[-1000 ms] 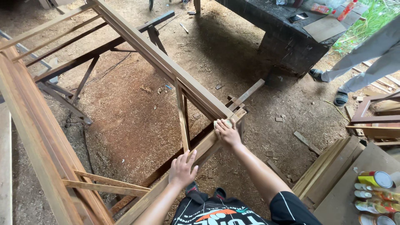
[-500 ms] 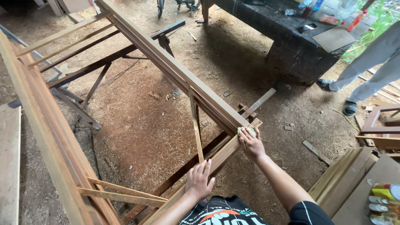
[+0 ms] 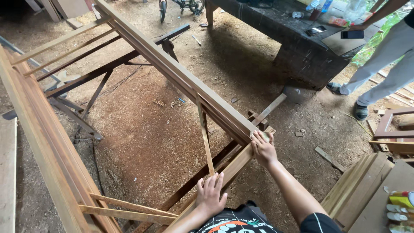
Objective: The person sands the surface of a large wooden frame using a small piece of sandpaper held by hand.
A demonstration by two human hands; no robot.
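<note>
A large wooden door frame (image 3: 172,73) rests on metal trestles over a sawdust-covered dirt floor. My right hand (image 3: 263,149) presses a small pale pad, apparently sandpaper (image 3: 265,136), onto the frame's near right corner joint. My left hand (image 3: 210,196) lies flat with spread fingers on the near cross rail (image 3: 233,166), holding nothing. A thin wooden brace (image 3: 205,138) runs from that rail up to the long side rail.
A dark workbench (image 3: 302,47) with phones and bottles stands at the back right; another person's legs (image 3: 384,73) are beside it. Stacked boards (image 3: 366,190) and tubes (image 3: 399,207) lie at the right. A bicycle wheel (image 3: 163,8) shows at the top.
The view has shifted so the frame corner sits further right and lower. My right hand stays on the corner joint and my left hand stays on the near rail.
</note>
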